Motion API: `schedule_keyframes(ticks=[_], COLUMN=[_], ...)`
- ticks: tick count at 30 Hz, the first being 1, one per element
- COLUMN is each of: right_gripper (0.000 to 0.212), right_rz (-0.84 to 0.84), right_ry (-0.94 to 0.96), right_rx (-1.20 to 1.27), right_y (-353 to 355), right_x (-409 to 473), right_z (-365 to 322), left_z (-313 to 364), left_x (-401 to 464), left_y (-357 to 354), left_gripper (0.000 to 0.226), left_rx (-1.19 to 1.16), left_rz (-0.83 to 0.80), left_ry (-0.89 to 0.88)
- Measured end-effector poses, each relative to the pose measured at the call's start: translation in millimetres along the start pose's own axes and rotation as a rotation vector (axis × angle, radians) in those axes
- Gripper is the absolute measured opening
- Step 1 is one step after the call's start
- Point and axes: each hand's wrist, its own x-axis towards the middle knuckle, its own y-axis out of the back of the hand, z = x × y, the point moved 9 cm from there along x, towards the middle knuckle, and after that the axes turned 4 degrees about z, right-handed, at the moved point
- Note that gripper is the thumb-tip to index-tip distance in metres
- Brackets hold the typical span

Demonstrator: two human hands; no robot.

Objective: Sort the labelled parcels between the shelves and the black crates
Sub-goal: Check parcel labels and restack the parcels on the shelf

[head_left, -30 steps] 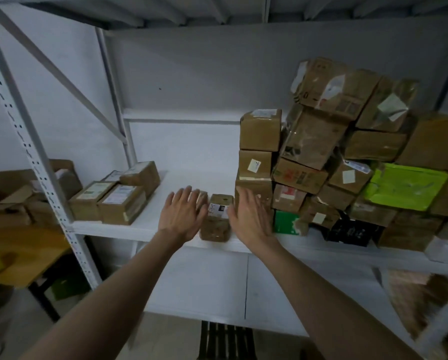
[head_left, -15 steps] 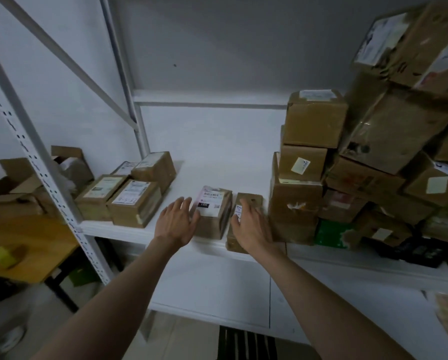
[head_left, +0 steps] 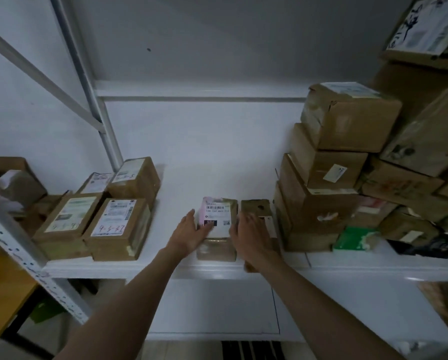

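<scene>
Cardboard fills the white shelf on both sides, and the small labelled parcel now sits at the front edge between both hands, where a second ago they only hovered near it. The left hand presses its side with fairly straight fingers; the right hand flanks the other side, blurred, so I cannot tell its grip. A lift looks imminent. Below, a black crate waits.

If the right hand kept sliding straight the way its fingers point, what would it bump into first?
The right hand points toward the back of the shelf, up and slightly left. It already lies between the labelled parcel and the small brown box; beyond looks like bare white shelf, though depth is unclear.
</scene>
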Motion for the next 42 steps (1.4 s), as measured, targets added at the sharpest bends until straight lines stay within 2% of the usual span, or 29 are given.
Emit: schedule_keyframes(ticks=[4, 6, 9, 12, 16, 19, 23, 27, 32, 38, 40, 42], right_gripper=[0.050, 0.053, 0.052, 0.056, 0.048, 0.044, 0.042, 0.041, 0.042, 0.043, 0.053, 0.055], right_rz=[-0.004, 0.012, 0.103, 0.194, 0.237, 0.169, 0.117, 0.069, -0.004, -0.087, -0.126, -0.097], right_ry=[-0.030, -0.065, -0.116, -0.205, -0.246, -0.259, -0.282, -0.317, -0.347, -0.284, -0.306, -0.293], right_rx=[-0.098, -0.051, 0.140, 0.478, 0.675, 0.786, 0.882, 0.916, 0.928, 0.843, 0.783, 0.700], right_y=[-7.0, -12.7, -17.2, -11.0, -6.5, -19.8, -40.7, -75.4, -125.1, -137.9, -130.0, -111.5], right_x=[-1.8, -0.1, 8.6, 24.2, 55.3, 76.3, 110.6, 136.4, 151.3, 158.5, 158.2, 155.6], right_z=[-16.2, -18.4, -18.2, -24.8, -51.8, -78.4, -106.0, -123.3, -127.2, -129.8, -128.2, -123.3], left_z=[-14.0, -13.6, -6.6, 4.4, 13.4, 5.1, -9.3, -18.2, -51.0, -69.4, -67.5, -58.2], left_x=[5.9, 7.5, 11.9, 21.2, 42.0, 69.1, 107.4, 129.1, 154.8, 171.2, 172.9, 170.1], left_y=[-18.5, -21.4, -16.2, 6.1, 45.1, 73.9, 108.2, 122.4, 106.8, 84.5, 83.5, 83.8], left_gripper=[0.029, 0.018, 0.016, 0.015, 0.031, 0.040, 0.076, 0.063, 0.054, 0.076, 0.080, 0.084], left_rx=[-0.268, -0.317, -0.384, -0.422, -0.412, -0.365, -0.237, -0.071, 0.093, 0.253, 0.325, 0.361], left_rz=[-0.047, -0.024, -0.019, 0.006, 0.040, 0.079, 0.159, 0.159, 0.131, 0.062, 0.050, 0.040], left_ry=[0.022, -0.008, -0.030, -0.046, -0.058, -0.043, -0.023, 0.020, 0.098, 0.178, 0.168, 0.131])
